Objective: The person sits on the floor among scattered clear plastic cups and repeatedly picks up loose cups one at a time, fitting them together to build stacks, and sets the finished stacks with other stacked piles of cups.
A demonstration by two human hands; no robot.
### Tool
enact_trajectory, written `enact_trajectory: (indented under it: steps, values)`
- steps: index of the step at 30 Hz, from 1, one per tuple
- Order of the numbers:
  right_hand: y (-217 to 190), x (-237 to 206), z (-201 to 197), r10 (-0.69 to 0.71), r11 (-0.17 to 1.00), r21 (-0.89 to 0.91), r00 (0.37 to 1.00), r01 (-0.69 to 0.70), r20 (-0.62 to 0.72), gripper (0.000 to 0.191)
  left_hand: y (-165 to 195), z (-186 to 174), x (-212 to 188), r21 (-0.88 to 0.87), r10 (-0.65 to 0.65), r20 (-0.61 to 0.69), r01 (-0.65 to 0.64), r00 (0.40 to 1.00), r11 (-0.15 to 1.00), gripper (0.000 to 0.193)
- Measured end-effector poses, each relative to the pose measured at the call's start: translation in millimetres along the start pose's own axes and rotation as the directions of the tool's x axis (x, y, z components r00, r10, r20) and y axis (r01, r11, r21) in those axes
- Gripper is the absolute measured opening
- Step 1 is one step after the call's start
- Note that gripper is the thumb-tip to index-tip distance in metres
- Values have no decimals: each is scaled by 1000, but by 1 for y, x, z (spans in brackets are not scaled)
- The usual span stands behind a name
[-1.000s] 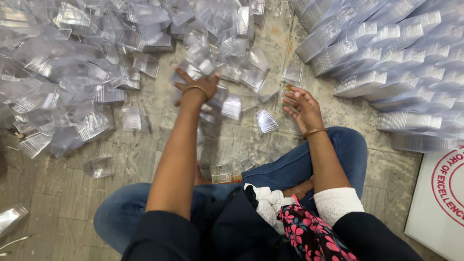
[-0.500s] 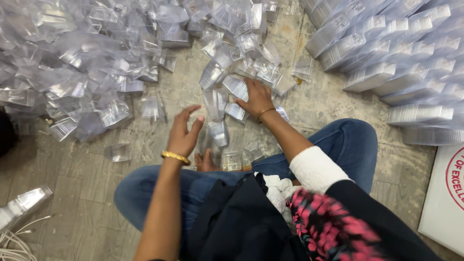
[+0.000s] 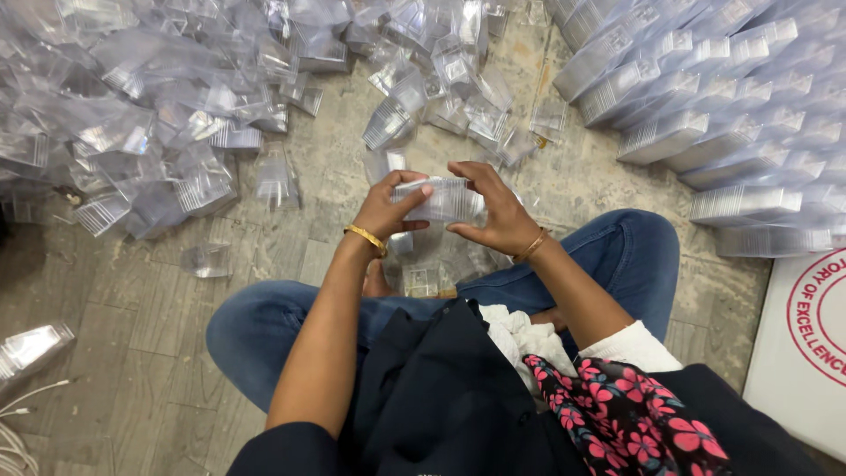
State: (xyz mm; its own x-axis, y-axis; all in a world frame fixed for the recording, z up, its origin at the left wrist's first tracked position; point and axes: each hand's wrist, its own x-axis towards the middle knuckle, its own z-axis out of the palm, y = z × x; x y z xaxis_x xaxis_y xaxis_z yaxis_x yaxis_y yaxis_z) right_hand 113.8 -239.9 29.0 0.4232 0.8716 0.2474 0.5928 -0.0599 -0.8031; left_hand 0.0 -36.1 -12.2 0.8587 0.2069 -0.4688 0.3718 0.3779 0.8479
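Observation:
I sit cross-legged on a tiled floor. Both hands hold a short stack of clear plastic containers (image 3: 441, 200) above my lap. My left hand (image 3: 388, 209), with a gold bangle on the wrist, grips the stack's left end. My right hand (image 3: 493, 211), also with a bangle, grips its right end from above. More clear containers (image 3: 421, 278) lie on the floor just below the hands, between my knees.
A large loose heap of clear plastic containers (image 3: 159, 132) covers the floor at left and top. Neat long stacks of containers (image 3: 714, 115) lie at the right. A white board with a red round mark (image 3: 806, 353) sits at lower right. White cables (image 3: 18, 423) lie at lower left.
Both hands have drawn back from the floor pile toward my lap and come together, now holding a stack of clear containers between them.

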Motion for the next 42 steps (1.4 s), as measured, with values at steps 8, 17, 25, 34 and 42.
enact_trajectory:
  steps: [8,17,25,34,42]
  values:
    - [10,-11,3,39,998,46,999,-39,-5,70,5,13,-3,172,-37,-31,42,999,984,49]
    - [9,-15,2,181,950,254,983,-181,23,68,5,12,-1,199,-24,-5,24,1000,980,48]
    - [9,-26,-1,238,911,353,971,-214,-26,68,-7,3,10,162,16,-89,-1,996,987,47]
    - [-21,-48,9,155,987,-12,940,-159,305,68,-6,-26,18,259,349,-494,-248,796,933,40]
    - [-15,-40,10,169,985,-14,962,-170,214,69,2,-20,11,112,129,-445,-88,886,990,48]
